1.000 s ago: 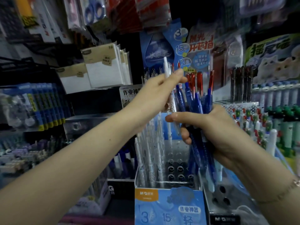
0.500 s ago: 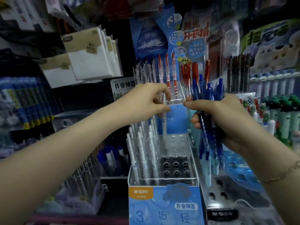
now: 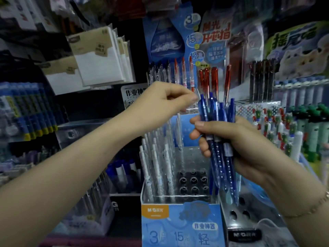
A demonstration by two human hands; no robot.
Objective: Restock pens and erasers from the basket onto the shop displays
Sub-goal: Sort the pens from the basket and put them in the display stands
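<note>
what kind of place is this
Most likely a stationery shop: a branded pen display box with slotted holes, hanging notepad packs and racks of novelty pens, while the right hand grips blue pens.

White paper pads with tan labels [image 3: 99,57] hang in clear sleeves at the upper left. Below them, blue-and-yellow packs [image 3: 30,111] fill a rack at the left edge. A green sign with a white cartoon cat [image 3: 297,49] stands at the upper right, above a row of green-capped items [image 3: 313,129]. A thin bracelet [image 3: 313,205] circles the wrist at the lower right.
</note>
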